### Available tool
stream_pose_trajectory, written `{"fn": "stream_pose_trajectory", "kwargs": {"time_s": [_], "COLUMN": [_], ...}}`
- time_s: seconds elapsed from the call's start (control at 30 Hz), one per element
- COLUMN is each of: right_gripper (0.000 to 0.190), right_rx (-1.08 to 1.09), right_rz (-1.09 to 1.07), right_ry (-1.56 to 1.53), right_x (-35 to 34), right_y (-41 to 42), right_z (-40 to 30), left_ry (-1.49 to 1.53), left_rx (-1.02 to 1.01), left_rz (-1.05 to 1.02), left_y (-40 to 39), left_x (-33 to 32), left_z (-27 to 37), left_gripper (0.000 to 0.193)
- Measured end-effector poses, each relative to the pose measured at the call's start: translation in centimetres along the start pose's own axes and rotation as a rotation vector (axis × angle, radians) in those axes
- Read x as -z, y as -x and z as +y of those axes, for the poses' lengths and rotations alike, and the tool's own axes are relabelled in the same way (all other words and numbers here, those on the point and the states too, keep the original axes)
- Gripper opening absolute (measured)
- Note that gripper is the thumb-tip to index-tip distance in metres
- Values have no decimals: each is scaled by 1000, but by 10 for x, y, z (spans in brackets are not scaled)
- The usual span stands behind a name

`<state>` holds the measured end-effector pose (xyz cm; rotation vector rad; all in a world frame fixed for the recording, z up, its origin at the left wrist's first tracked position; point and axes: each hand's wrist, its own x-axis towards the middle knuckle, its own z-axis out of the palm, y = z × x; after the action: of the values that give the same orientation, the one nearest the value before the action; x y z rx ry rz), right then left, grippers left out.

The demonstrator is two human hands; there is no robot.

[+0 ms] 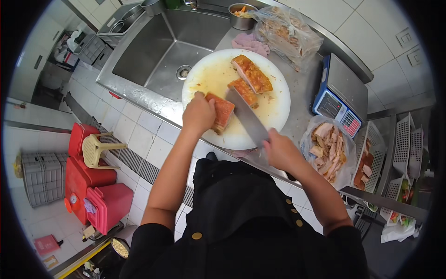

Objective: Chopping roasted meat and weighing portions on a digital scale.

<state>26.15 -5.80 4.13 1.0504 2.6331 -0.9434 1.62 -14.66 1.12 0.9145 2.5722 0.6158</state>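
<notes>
My left hand (199, 113) grips the left end of a slab of roasted meat with browned skin (221, 112), near the front left of a round white cutting board (275, 113). In my right hand (281, 148) is the handle of a cleaver (250, 120). Its broad blade slants across the board, just right of the held slab, and the tip lies by a second browned piece (243, 91), partly covering it. Behind that rests a larger crisp-skinned piece (252, 74), its pale cut side showing. Scraps and juices stain the board.
A steel sink (163, 66) lies left of the board. Behind are a pink cloth (251, 43), a steel pot (241, 22) and a plastic bag of food (284, 33). To the right stand a digital scale (343, 90), a bag of cut meat (327, 150) and a perforated basket (374, 153).
</notes>
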Motion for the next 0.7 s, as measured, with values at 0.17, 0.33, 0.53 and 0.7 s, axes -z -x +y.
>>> {"fn": "stream_pose_trajectory", "kwargs": {"time_s": [0.17, 0.33, 0.53, 0.7], "right_gripper": [23, 21, 24, 22], "right_rx": [20, 57, -7, -10], "right_rz": [92, 148, 117, 129], "right_ry": [-37, -94, -232, -330], "right_x": [16, 6, 1, 5], "right_y": [27, 26, 43, 49], "right_z": [31, 26, 15, -5], "left_ry": [-190, -333, -167, -85], "left_rx": [-248, -640, -223, -605], "left_rz": [-30, -233, -5, -37], "left_y": [15, 16, 25, 0], "left_x": [44, 43, -3, -5], "left_z": [-15, 10, 5, -10], "left_gripper": [51, 69, 71, 67]}}
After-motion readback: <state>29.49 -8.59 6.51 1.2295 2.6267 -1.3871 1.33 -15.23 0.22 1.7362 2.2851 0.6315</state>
